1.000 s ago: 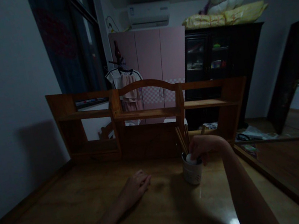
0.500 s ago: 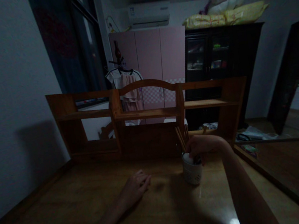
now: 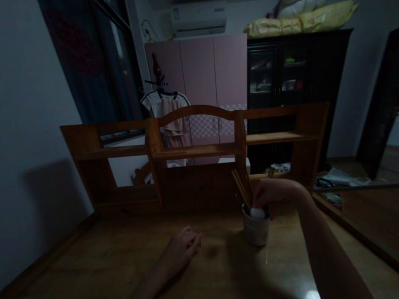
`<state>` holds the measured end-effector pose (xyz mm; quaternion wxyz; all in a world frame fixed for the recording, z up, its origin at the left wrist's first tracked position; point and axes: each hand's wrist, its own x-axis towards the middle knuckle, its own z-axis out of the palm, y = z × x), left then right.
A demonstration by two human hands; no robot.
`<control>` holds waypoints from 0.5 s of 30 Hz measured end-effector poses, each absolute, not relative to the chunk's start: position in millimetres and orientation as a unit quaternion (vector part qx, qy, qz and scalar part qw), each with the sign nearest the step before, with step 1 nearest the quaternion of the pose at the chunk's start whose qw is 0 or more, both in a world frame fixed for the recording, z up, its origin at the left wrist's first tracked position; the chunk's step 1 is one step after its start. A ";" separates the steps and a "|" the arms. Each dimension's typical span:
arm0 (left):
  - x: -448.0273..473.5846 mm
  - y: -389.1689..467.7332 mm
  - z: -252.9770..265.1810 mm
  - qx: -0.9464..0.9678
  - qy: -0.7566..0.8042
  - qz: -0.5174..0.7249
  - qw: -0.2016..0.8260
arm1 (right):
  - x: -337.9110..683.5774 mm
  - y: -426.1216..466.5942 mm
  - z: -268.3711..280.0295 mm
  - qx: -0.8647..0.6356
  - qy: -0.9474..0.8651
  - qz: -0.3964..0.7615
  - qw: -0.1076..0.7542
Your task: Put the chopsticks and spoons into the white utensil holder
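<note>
A light patterned cup (image 3: 256, 229) stands on the wooden desk (image 3: 207, 286), with several thin wooden sticks like chopsticks (image 3: 242, 188) leaning up out of it. A smooth white rounded object (image 3: 257, 213), possibly the bowl of a spoon, sits at the cup's mouth. Over the rim, my right hand (image 3: 273, 190) has its fingers pinched down against this white object; its lower part is hidden inside the cup. My left hand (image 3: 182, 245) rests on the desk to the left of the cup, fingers loosely curled and slightly apart, holding nothing.
A wooden shelf unit (image 3: 200, 152) runs along the desk's back edge, just behind the cup. The wall (image 3: 31, 147) borders the desk on the left. Behind stand a pink wardrobe (image 3: 200, 73) and a dark cabinet (image 3: 294, 77). The room is dim.
The white rounded object has shifted slightly right and down in the cup. The sticks lean a little further left. My left hand has not moved.
</note>
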<state>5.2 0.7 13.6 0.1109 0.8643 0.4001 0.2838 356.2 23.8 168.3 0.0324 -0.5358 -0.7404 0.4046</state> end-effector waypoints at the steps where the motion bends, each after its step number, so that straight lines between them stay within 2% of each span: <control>1: 5.3 0.5 13.9 0.864 0.400 0.285 0.110 | 355.6 23.6 168.1 -0.538 -0.740 0.403 0.033; 15: 5.5 -1.2 17.1 0.864 0.401 0.285 0.110 | 352.1 26.5 162.6 -0.531 -0.751 0.391 0.040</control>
